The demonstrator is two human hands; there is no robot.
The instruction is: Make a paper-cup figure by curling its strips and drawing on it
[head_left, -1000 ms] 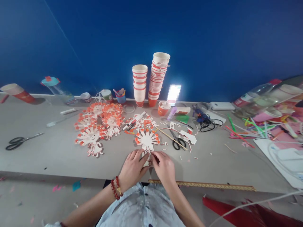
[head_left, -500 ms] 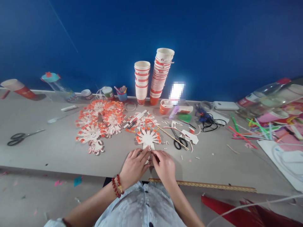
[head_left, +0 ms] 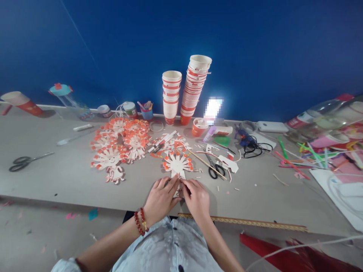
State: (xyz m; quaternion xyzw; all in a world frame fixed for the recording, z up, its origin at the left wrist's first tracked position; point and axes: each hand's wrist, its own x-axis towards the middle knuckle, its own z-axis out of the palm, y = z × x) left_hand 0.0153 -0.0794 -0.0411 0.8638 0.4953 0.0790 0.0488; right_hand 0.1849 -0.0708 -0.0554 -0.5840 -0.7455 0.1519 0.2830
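Note:
A white paper cutout [head_left: 177, 165] with a fan of orange-tipped strips lies flat on the table in front of me. Over its lower part, which bears red-outlined drawing, rests my left hand [head_left: 162, 194], fingers stretched out and pressing down. My right hand [head_left: 196, 196] is closed at the cutout's right edge, thumb and fingers pinched together; what lies between the fingertips is hidden. Just right of the cutout are black-handled scissors [head_left: 216, 171] and a thin wooden stick [head_left: 208, 165].
A pile of similar paper figures [head_left: 112, 157] lies left of my hands. Behind stand two stacks of paper cups [head_left: 170, 98]. Other scissors [head_left: 24, 163] rest at far left, a glue gun [head_left: 242, 135] with black cord at back right, pipe cleaners [head_left: 314, 153] and bottles far right.
The view has shifted very slightly. Both hands stay on the cutout, with the right fingertips moved only a little along its edge.

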